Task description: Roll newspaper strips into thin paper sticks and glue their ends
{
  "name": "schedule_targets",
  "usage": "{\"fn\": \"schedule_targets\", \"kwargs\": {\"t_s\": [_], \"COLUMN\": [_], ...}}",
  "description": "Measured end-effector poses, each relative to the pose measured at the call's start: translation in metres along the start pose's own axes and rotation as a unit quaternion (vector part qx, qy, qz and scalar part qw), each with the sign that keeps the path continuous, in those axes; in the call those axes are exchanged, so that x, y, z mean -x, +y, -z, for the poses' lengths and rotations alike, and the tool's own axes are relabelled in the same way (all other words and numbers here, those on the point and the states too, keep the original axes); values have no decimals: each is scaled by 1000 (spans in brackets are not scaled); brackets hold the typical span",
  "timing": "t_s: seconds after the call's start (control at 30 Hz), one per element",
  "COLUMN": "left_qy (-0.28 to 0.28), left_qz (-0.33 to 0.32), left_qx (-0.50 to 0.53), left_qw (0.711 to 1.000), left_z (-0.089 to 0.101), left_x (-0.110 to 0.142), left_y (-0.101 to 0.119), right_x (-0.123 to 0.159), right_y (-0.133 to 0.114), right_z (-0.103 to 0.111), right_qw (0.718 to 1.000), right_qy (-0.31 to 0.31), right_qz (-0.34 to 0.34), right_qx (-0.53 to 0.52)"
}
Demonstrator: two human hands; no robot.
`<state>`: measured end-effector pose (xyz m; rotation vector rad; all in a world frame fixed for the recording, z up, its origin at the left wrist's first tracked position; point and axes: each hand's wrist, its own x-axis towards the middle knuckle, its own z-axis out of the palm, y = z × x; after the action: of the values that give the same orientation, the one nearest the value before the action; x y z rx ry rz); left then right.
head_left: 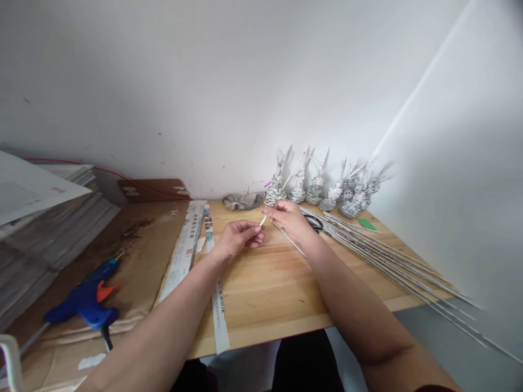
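A thin rolled-paper stick (291,174) slants up and away between my two hands above the wooden table. My left hand (240,238) pinches its lower end between thumb and fingers. Farther up, the fingers of my right hand (289,218) are closed on the same stick. Another thin stick (295,245) lies on the table below my right hand. Behind it are the black handles of scissors (314,222), partly hidden by my wrist. Several woven newspaper figures (315,190), with sticks poking out of their tops, stand along the wall.
Long paper sticks (379,256) lie at right, overhanging the table edge. Newspaper strips (220,321) lie left of centre; a grey cloth (242,201) sits by the wall. A blue glue gun (87,299) rests on cardboard (143,261) beside a paper stack (53,239). A green piece (366,224) lies right.
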<state>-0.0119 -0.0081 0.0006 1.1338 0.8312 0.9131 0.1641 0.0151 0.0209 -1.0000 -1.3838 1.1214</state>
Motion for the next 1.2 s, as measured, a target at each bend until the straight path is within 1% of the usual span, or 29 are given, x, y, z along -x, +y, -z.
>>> {"fn": "schedule_targets", "kwargs": {"t_s": [0.03,0.07,0.17,0.23,0.37,0.47,0.53,0.63,0.7,0.83,0.87,1.0,1.03,1.13,1.2], "left_qy": [0,1,0,-3,-3,0,1,1,2,2,0,2,3,5,4], "left_qz": [1,0,-2,-3,-2,0,1,-1,-5,-5,-5,-1,0,-3,-5], "left_qx": [0,1,8,12,8,8,7,5,5,4,4,5,5,7,7], "left_qw": [1000,1000,1000,1000,1000,1000,1000,1000,1000,1000,1000,1000,1000,1000,1000], "left_z": [0,0,1,1,2,2,2,1,1,1,1,1,1,1,0], "left_x": [0,0,0,0,-1,-1,-1,0,0,1,1,1,1,1,1], "left_y": [0,0,0,-1,-2,-2,-1,-1,0,0,1,1,1,2,2], "right_x": [0,0,1,2,1,1,2,3,4,4,4,2,1,2,3], "right_y": [1,1,0,-1,1,0,-1,-4,-5,-3,-2,2,2,2,1], "right_z": [0,0,-2,-2,-2,-2,-3,-5,-6,-7,-7,-6,-6,-6,-7], "right_qw": [1000,1000,999,998,1000,999,998,998,998,997,997,999,999,997,996], "right_qy": [14,14,-35,-51,-20,-39,-49,-30,-22,-71,-74,-21,-21,-61,-70], "right_qz": [0,-3,-17,-23,-19,-23,-19,8,15,-17,-23,-18,-15,-16,-18], "right_qx": [5,3,-18,-14,4,5,24,63,60,24,19,20,22,33,47]}}
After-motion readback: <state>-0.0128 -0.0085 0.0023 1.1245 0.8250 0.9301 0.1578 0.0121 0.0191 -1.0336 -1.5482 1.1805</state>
